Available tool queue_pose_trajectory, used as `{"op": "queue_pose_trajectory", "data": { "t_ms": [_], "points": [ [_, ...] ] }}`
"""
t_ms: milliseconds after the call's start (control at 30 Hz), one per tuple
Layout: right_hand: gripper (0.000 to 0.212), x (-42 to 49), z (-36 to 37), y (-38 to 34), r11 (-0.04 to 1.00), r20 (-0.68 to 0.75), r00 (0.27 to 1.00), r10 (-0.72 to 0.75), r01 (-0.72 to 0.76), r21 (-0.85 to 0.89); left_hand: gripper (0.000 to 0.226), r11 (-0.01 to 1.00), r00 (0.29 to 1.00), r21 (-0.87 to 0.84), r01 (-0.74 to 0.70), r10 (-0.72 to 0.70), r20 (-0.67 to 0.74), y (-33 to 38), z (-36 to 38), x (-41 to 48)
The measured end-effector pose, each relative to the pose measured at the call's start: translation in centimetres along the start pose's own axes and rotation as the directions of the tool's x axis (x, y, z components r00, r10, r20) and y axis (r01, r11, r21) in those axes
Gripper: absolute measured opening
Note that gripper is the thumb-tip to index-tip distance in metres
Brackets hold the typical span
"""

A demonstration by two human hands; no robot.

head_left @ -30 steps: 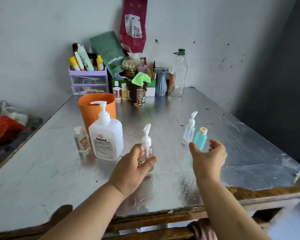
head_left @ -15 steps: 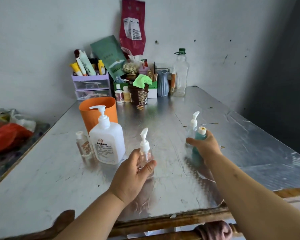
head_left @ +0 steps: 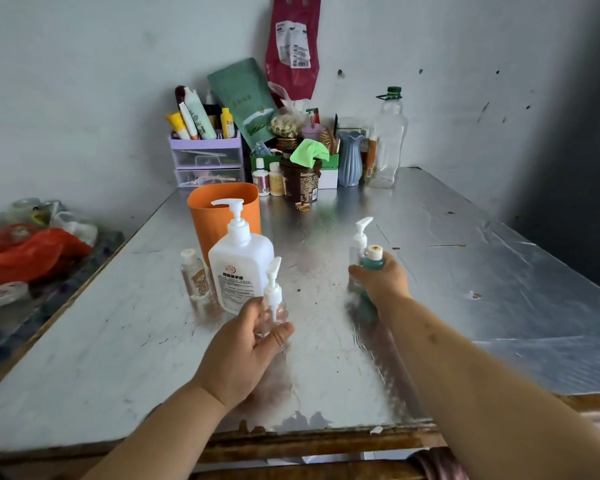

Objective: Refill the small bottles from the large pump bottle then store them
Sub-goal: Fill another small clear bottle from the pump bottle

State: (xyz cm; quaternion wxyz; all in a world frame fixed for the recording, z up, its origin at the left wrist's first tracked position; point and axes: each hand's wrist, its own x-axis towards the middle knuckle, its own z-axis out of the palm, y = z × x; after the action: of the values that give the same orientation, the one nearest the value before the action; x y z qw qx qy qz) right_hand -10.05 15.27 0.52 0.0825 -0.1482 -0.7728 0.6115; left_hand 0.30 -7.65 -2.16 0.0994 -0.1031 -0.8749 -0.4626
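My left hand (head_left: 246, 351) grips a small clear pump bottle (head_left: 272, 299) standing on the silver table (head_left: 465, 306), just in front of the large white pump bottle (head_left: 239, 268). My right hand (head_left: 383, 282) is wrapped round a small teal bottle (head_left: 372, 262) with a cream cap, to the right. A second clear pump bottle (head_left: 360, 237) stands right behind that hand. A small clear flip-cap bottle (head_left: 193, 275) stands left of the large bottle.
An orange cup (head_left: 219, 213) stands behind the large bottle. Clutter lines the back wall: a purple drawer organiser (head_left: 207, 161), a brown tub (head_left: 300, 181), a blue vase (head_left: 350, 157), a tall clear bottle (head_left: 387, 140). A red bag (head_left: 25, 251) lies off the table's left edge.
My right hand reached forward from the near table and closed round the teal bottle. My left hand kept its hold on the small pump bottle.
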Motion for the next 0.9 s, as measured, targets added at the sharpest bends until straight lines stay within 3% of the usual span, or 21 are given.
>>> {"op": "queue_pose_trajectory", "data": {
  "t_ms": [333,467,567,633,667,700,767,833,900],
  "points": [
    [0.042,-1.9,6.2,-1.3,0.999,0.098,0.994,-0.041,0.044,-0.026,0.051,0.992,0.999,0.115,0.048,-0.047,-0.012,-1.5,-2.4,-1.4],
    [0.065,-2.5,6.7,-1.6,0.999,0.075,0.996,-0.043,0.041,0.030,0.053,0.992,0.998,0.106,0.068,-0.066,-0.017,-1.4,-2.7,-1.2],
    [0.077,-3.4,6.3,-0.9,0.977,-0.126,0.971,-0.204,0.195,-0.082,0.051,0.992,0.997,0.101,0.079,-0.076,-0.030,-1.4,-2.7,-1.0],
    [0.063,-5.5,5.9,-0.7,0.908,-0.263,0.869,-0.420,0.397,-0.137,0.055,0.992,0.995,0.091,0.090,-0.086,-0.049,-1.5,-2.8,-1.1],
    [0.052,-6.5,5.7,-0.8,0.862,-0.262,0.821,-0.507,0.490,-0.132,0.057,0.992,0.995,0.089,0.093,-0.088,-0.055,-1.5,-2.8,-1.1],
    [0.041,-7.6,5.6,-1.0,0.824,-0.197,0.801,-0.565,0.559,-0.092,0.058,0.991,0.994,0.092,0.093,-0.088,-0.058,-1.5,-2.7,-1.0],
    [0.028,-9.6,6.0,-1.4,0.810,0.079,0.806,-0.586,0.587,0.016,0.055,0.991,0.995,0.109,0.084,-0.078,-0.059,-1.5,-2.7,-1.0],
    [0.035,-11.1,7.0,-1.9,0.844,0.320,0.796,-0.514,0.536,0.024,0.050,0.987,0.997,0.146,0.061,-0.053,-0.060,-1.5,-2.7,-1.1],
    [0.042,-11.9,8.1,-2.0,0.871,0.376,0.811,-0.449,0.492,-0.021,0.045,0.981,0.998,0.189,0.042,-0.033,-0.047,-1.5,-2.6,-1.2]
  ]
}}
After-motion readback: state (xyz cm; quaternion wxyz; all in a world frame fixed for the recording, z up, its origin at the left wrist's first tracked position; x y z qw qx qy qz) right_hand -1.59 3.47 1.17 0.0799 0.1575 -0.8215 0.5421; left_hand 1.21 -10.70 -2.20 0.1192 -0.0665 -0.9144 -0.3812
